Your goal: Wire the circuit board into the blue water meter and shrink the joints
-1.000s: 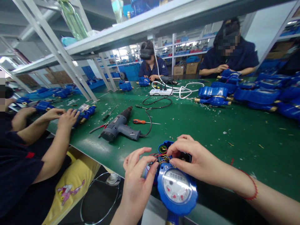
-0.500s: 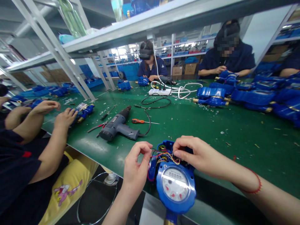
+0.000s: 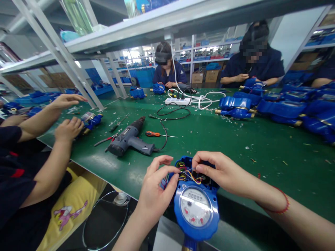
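A blue water meter [image 3: 196, 209] with a round white dial lies at the front edge of the green table, its back compartment uncovered. Thin coloured wires [image 3: 193, 177] loop out of that compartment. At its left side, my left hand [image 3: 159, 186] pinches wires between thumb and index finger, the other fingers apart. From the right, my right hand [image 3: 218, 170] holds a wire at the compartment's far edge, thumb against curled fingers. The exact wire ends between my fingertips are too small to make out.
Beyond the meter lie a grey heat gun [image 3: 128, 137], an orange screwdriver [image 3: 154, 134] and red-handled pliers [image 3: 106, 140]. A white power strip [image 3: 178, 101] stands further back. Several blue meters [image 3: 235, 107] crowd the right. Co-workers sit left and opposite; a co-worker's hand [image 3: 69, 129] rests by another meter.
My left hand has moved right, over the wires, its thumb and index finger now closing there. My right hand has barely shifted. At left, a co-worker's raised hand has lifted higher.
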`<act>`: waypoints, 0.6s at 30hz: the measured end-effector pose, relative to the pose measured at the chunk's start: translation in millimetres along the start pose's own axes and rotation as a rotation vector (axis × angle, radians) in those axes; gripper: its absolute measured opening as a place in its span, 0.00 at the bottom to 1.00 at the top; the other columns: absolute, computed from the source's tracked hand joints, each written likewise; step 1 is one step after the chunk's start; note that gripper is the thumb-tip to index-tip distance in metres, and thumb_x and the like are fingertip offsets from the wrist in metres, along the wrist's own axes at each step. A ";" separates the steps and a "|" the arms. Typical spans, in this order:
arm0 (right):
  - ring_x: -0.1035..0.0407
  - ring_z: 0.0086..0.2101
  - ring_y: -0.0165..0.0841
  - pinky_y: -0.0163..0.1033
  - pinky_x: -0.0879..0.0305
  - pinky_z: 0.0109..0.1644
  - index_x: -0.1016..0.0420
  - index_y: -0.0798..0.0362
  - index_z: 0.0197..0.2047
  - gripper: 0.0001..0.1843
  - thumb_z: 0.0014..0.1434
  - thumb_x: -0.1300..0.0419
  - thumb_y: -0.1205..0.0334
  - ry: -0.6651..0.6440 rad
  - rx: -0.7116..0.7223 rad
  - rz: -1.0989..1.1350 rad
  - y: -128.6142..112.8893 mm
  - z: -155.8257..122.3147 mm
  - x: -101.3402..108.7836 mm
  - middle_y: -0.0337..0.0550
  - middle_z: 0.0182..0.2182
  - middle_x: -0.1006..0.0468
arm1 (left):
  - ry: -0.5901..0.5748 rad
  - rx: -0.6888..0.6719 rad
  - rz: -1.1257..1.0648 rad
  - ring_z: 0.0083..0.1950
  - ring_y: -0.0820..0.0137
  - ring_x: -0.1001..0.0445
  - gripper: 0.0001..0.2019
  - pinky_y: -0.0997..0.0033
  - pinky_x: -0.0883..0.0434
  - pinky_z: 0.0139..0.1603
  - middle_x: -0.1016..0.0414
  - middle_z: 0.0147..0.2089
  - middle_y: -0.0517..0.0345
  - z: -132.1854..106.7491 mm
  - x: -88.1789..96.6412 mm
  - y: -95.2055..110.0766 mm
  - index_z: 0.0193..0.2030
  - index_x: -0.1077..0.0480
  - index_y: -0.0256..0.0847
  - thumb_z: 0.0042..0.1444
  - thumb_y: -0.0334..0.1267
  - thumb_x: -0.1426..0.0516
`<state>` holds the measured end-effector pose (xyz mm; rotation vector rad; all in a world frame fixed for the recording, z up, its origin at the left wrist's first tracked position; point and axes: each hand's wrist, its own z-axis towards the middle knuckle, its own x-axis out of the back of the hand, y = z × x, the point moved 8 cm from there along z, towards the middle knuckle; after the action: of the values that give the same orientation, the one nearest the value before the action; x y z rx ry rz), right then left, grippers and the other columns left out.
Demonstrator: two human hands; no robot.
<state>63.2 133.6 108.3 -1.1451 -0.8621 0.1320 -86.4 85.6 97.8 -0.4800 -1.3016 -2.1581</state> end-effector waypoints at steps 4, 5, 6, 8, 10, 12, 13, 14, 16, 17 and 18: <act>0.38 0.30 0.28 0.32 0.42 0.35 0.32 0.56 0.33 0.07 0.62 0.48 0.67 -0.010 0.001 0.032 0.3 -0.1 -0.8 0.38 0.29 0.30 | -0.041 0.025 -0.038 0.52 0.60 0.28 0.06 0.56 0.32 0.54 0.28 0.48 0.49 3.4 -3.5 -0.8 0.34 0.22 0.43 0.55 0.32 0.41; 0.38 0.30 0.28 0.32 0.42 0.34 0.32 0.56 0.33 0.07 0.62 0.48 0.67 -0.007 0.002 0.035 0.2 -0.1 -0.8 0.38 0.29 0.30 | -0.050 0.032 -0.043 0.52 0.59 0.28 0.05 0.56 0.32 0.54 0.28 0.48 0.49 4.5 -4.6 -0.8 0.34 0.22 0.43 0.54 0.32 0.41; 0.38 0.30 0.28 0.32 0.42 0.34 0.32 0.56 0.33 0.07 0.62 0.48 0.67 -0.003 0.002 0.036 0.1 -0.1 -0.8 0.38 0.28 0.30 | -0.058 0.038 -0.043 0.53 0.60 0.28 0.05 0.56 0.33 0.54 0.28 0.48 0.50 5.6 -5.7 -0.6 0.33 0.23 0.43 0.54 0.32 0.41; 0.38 0.30 0.28 0.32 0.42 0.35 0.33 0.56 0.32 0.07 0.62 0.48 0.67 0.005 0.004 0.034 0.1 0.1 -0.7 0.38 0.28 0.30 | -0.069 0.041 -0.036 0.53 0.60 0.29 0.05 0.56 0.34 0.55 0.27 0.48 0.50 7.4 -7.8 0.3 0.32 0.24 0.42 0.55 0.31 0.42; 0.38 0.30 0.28 0.32 0.42 0.34 0.33 0.56 0.32 0.07 0.62 0.48 0.67 0.012 -0.002 0.027 0.8 0.4 -0.8 0.38 0.28 0.30 | -0.075 0.042 -0.055 0.52 0.61 0.29 0.05 0.57 0.34 0.54 0.26 0.46 0.51 8.0 -9.5 0.9 0.32 0.26 0.42 0.56 0.31 0.43; 0.38 0.30 0.28 0.32 0.42 0.34 0.32 0.56 0.32 0.07 0.62 0.48 0.67 0.024 -0.004 0.020 1.0 0.5 -0.6 0.38 0.28 0.30 | -0.068 0.056 -0.130 0.50 0.63 0.28 0.05 0.61 0.34 0.52 0.26 0.45 0.52 7.2 -10.0 0.0 0.32 0.28 0.42 0.58 0.33 0.44; 0.38 0.30 0.28 0.32 0.42 0.34 0.31 0.56 0.32 0.07 0.62 0.47 0.67 0.031 -0.003 0.013 0.8 0.5 -0.5 0.38 0.28 0.30 | -0.064 0.076 -0.183 0.49 0.64 0.28 0.05 0.63 0.33 0.52 0.26 0.44 0.52 6.4 -10.3 -1.6 0.32 0.28 0.41 0.58 0.34 0.44; 0.38 0.30 0.28 0.32 0.42 0.34 0.31 0.56 0.32 0.07 0.62 0.47 0.67 0.038 0.002 0.006 0.2 0.5 -0.4 0.38 0.28 0.29 | -0.059 0.104 -0.242 0.48 0.65 0.28 0.06 0.65 0.33 0.51 0.27 0.43 0.53 5.5 -10.7 -3.8 0.31 0.29 0.41 0.58 0.35 0.44; 0.36 0.30 0.28 0.32 0.41 0.35 0.30 0.56 0.32 0.07 0.61 0.46 0.69 0.054 0.013 -0.003 -1.5 0.5 -0.1 0.38 0.28 0.28 | -0.053 0.180 -0.362 0.46 0.66 0.28 0.06 0.68 0.32 0.48 0.27 0.42 0.53 3.5 -12.4 -9.6 0.30 0.30 0.40 0.58 0.36 0.44; 0.36 0.30 0.28 0.32 0.41 0.35 0.29 0.56 0.32 0.06 0.60 0.46 0.70 0.059 0.016 -0.002 -2.3 0.6 -0.3 0.38 0.28 0.27 | -0.051 0.221 -0.415 0.45 0.67 0.27 0.07 0.70 0.32 0.47 0.27 0.42 0.53 2.6 -13.5 -12.6 0.30 0.30 0.40 0.58 0.37 0.44; 0.35 0.31 0.28 0.32 0.41 0.36 0.29 0.56 0.32 0.06 0.59 0.46 0.71 0.060 0.015 0.000 -2.7 0.8 -0.6 0.38 0.29 0.27 | -0.050 0.258 -0.462 0.44 0.67 0.27 0.07 0.71 0.31 0.45 0.28 0.41 0.53 1.9 -14.5 -15.3 0.29 0.30 0.40 0.57 0.37 0.44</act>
<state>61.5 132.7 110.3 -1.1295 -0.8065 0.1035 -84.8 97.0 80.1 -0.1345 -1.8323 -2.2944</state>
